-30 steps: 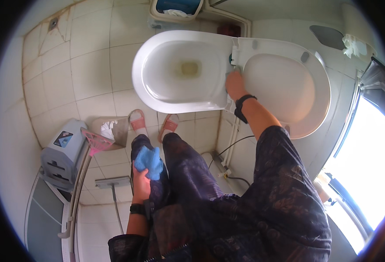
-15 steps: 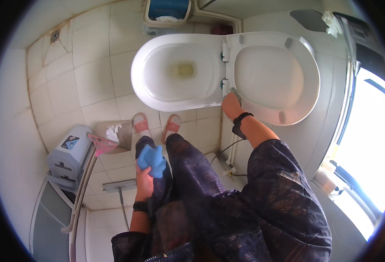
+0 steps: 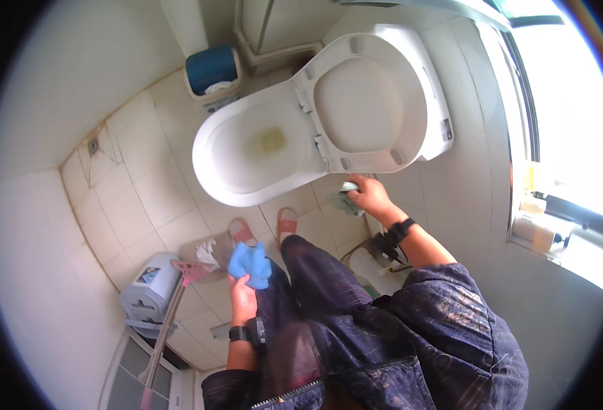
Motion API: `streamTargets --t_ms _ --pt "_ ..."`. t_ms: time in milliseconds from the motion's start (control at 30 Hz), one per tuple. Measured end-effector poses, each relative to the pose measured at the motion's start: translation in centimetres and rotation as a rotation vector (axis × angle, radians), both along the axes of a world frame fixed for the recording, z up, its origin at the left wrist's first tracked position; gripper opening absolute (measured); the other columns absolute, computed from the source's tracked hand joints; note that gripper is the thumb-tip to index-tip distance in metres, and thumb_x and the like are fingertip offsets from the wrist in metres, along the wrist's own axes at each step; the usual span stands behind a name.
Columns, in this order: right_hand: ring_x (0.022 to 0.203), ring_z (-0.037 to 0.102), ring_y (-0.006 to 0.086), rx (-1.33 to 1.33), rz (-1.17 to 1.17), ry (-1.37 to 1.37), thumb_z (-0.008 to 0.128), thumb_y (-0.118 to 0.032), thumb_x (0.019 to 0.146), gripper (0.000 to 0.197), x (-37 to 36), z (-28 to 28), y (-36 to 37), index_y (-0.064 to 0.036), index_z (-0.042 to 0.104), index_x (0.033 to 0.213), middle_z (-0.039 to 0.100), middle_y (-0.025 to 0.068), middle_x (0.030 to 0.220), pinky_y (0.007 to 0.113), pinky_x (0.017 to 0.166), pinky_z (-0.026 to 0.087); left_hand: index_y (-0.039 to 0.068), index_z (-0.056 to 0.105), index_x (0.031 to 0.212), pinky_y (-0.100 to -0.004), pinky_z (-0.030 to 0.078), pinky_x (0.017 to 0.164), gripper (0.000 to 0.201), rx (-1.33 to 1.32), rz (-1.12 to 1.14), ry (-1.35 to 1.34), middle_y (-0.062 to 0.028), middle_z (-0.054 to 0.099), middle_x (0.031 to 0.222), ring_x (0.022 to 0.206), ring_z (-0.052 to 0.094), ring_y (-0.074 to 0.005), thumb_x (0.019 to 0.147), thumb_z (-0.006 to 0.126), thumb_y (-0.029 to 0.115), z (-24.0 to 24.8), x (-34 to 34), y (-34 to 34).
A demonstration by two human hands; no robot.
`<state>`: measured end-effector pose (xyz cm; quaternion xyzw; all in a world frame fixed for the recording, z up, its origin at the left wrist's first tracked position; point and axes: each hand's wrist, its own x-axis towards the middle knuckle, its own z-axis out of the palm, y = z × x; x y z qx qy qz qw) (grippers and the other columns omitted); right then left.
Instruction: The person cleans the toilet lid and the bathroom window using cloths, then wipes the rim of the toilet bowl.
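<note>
My left hand (image 3: 242, 301) grips a bunched blue cloth (image 3: 250, 265) above my left leg. To the right, my right hand (image 3: 369, 196) is closed on a crumpled grey-green cloth (image 3: 347, 203), just off the near edge of the raised white toilet seat and lid (image 3: 408, 96). The white toilet bowl (image 3: 243, 198) lies uncovered before me, with yellowish water (image 3: 271, 140) at its bottom. Two white hinges (image 3: 322, 150) join bowl and seat.
Beyond the bowl stands a blue-topped bin (image 3: 211, 67). By my feet at left are a waste bin with white paper (image 3: 207, 253), a pink-headed long-handled tool (image 3: 193, 270) and a grey box (image 3: 149, 283). Bottles (image 3: 537, 229) line the windowsill at right.
My right hand and its cloth have come away from the seat hinge, nearer to me over the floor. My left hand still holds the blue cloth. The whole view has turned.
</note>
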<state>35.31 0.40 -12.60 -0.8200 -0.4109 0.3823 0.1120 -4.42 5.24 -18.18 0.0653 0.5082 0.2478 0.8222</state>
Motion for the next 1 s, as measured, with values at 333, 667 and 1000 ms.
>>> streamTargets --t_ms 333,667,1000 --pt "0.076 0.062 0.0259 0.353 -0.745 -0.166 0.054 -0.011 0.076 0.045 3.5 4.0 -4.7 -0.0090 0.048 0.120 0.064 0.0143 0.082 0.034 0.069 0.048 0.003 0.044 0.126 -0.0435 0.038 0.100 0.052 0.100 -0.102 0.009 -0.0124 0.052 0.124 0.115 0.050 -0.0287 0.075 0.048 0.011 1.4 5.8 3.0" --pt "0.079 0.054 0.0308 0.370 -0.590 -0.373 0.065 -0.005 0.066 0.066 1.7 5.1 -5.1 -0.0123 0.040 0.127 0.059 0.0108 0.083 0.042 0.072 0.044 0.005 0.049 0.121 -0.0404 0.047 0.088 0.039 0.084 -0.280 -0.068 -0.0119 0.055 0.114 0.104 0.055 -0.0261 0.088 0.050 0.025 6.0 15.0 5.2" --pt "0.077 0.058 0.0306 0.446 -0.548 0.197 0.062 -0.009 0.069 0.066 -1.7 5.7 -4.4 -0.0182 0.038 0.130 0.059 0.0136 0.080 0.041 0.069 0.047 0.005 0.048 0.123 -0.0348 0.048 0.084 0.044 0.205 -0.452 -0.080 -0.0092 0.055 0.109 0.099 0.056 -0.0201 0.090 0.051 0.035 7.8 19.4 4.9"
